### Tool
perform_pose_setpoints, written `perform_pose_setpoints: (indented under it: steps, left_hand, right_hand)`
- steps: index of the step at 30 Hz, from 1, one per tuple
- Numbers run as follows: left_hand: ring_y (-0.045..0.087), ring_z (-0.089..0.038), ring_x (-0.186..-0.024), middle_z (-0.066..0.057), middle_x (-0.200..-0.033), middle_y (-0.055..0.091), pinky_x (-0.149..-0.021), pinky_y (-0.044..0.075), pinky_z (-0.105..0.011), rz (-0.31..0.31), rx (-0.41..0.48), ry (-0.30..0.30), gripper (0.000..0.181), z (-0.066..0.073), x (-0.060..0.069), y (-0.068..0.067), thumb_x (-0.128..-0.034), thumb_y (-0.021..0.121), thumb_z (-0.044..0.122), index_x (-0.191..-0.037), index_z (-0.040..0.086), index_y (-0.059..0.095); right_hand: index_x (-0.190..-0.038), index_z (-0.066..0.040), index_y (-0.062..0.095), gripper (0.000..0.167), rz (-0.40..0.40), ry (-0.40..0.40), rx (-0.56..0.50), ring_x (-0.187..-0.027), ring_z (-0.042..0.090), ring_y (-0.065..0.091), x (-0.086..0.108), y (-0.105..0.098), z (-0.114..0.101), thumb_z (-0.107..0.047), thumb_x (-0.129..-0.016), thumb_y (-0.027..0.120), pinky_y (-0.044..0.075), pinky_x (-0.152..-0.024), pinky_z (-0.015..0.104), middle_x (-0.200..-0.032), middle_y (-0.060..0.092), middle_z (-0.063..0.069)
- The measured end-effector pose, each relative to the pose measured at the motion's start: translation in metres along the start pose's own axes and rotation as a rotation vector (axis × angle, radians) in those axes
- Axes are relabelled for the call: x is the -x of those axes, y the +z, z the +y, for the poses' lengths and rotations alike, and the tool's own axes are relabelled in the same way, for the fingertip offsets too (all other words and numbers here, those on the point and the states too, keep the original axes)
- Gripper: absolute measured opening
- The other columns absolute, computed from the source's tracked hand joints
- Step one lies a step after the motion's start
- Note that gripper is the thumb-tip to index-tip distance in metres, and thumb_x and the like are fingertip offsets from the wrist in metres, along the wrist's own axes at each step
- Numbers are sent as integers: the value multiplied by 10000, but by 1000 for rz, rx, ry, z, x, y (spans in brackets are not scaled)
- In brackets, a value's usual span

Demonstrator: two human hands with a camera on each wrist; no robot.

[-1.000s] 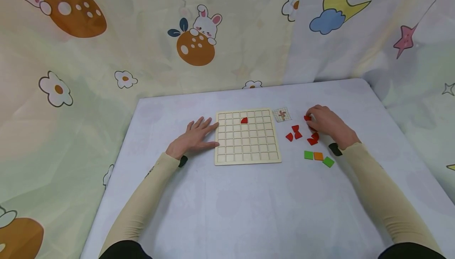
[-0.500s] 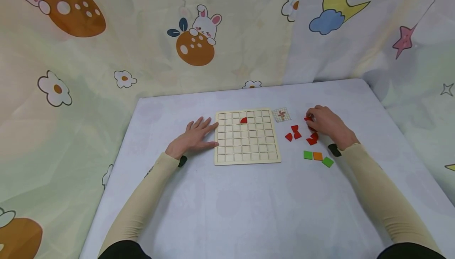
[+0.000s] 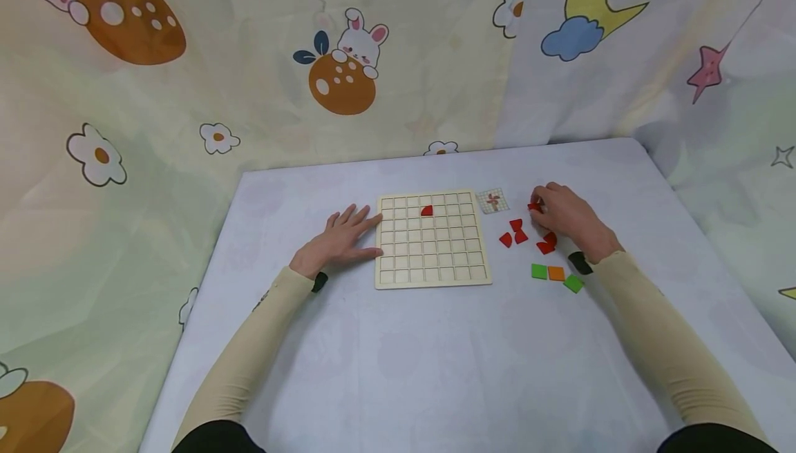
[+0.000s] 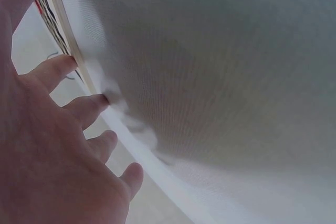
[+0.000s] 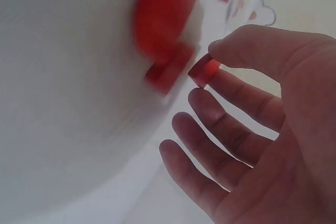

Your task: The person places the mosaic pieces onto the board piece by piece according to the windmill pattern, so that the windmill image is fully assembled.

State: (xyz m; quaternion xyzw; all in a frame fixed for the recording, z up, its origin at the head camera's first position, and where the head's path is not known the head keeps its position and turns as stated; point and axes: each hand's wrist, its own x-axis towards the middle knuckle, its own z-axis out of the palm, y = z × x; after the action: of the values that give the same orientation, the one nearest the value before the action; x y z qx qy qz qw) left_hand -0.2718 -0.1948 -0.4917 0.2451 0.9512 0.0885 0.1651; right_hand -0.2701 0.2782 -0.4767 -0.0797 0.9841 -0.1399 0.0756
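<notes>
A pale wooden grid board (image 3: 435, 249) lies on the table with one red tile (image 3: 426, 210) in its upper part. Spread fingers of my left hand (image 3: 338, 240) touch the board's left edge; the left wrist view shows fingertips (image 4: 68, 62) against that edge. Right of the board, my right hand (image 3: 569, 215) pinches a red tile (image 5: 205, 70) between thumb and index finger, the other fingers loosely bent. Several loose red tiles (image 3: 520, 236) lie between this hand and the board. Two more red tiles (image 3: 545, 248) rest just below the hand.
Two green tiles (image 3: 539, 271) and an orange tile (image 3: 556, 273) lie in front of the right hand. A small pattern card (image 3: 493, 200) sits beside the board's upper right corner. Patterned cloth (image 3: 249, 59) hangs behind the white table (image 3: 398, 370).
My right hand, with the red tile in its pinch, has shifted slightly left and away from me. The left hand and the board stay where they were.
</notes>
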Motion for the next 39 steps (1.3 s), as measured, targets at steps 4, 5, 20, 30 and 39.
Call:
perform_pose_setpoints:
  steps: [4, 5, 20, 30, 39]
  left_hand:
    - [-38, -307, -1583, -38, -1710, 86, -1239, 23, -594, -1, 4, -2, 874, 0, 0, 0, -901, 519, 740, -1613, 343, 202]
    - [-38, -307, -1583, -38, -1710, 85, -1239, 22, -595, -2, 6, -2, 875, 1, 0, -1, -901, 521, 738, -1613, 341, 203]
    - [-42, -306, -1583, -32, -1711, 80, -1235, 34, -607, -15, 7, -11, 878, 1, -1, 0, -896, 530, 739, -1612, 354, 197]
    - [-46, -301, -1583, -25, -1712, 71, -1236, 35, -602, -13, 4, -10, 885, 0, -1, 0, -894, 504, 760, -1613, 359, 181]
    - [-45, -304, -1583, -33, -1711, 75, -1235, 44, -604, -14, 3, -12, 886, 0, -1, -1, -898, 518, 744, -1615, 346, 183]
  right_hand:
    - [-1180, -6, 584, 303, -8, 3, -16, -993, 329, 519, -1, -2, -13, -185, -943, 646, 547, -812, 446, -1119, 572, 207]
    - [-1182, -11, 585, 305, -8, 4, -18, -1002, 329, 520, -1, -2, -17, -191, -945, 650, 545, -829, 451, -1126, 574, 203]
    - [-1138, -30, 648, 268, -3, -170, 17, -935, 282, 558, -7, 3, -70, -221, -951, 668, 521, -833, 437, -1094, 633, 144]
    - [-1062, -64, 665, 207, 19, -288, 54, -830, 241, 538, -13, 18, -103, -242, -958, 682, 494, -737, 376, -975, 619, 88]
    - [-1068, -94, 664, 204, 21, -356, 89, -781, 212, 526, -22, 31, -137, -256, -947, 689, 464, -683, 342, -903, 590, 43]
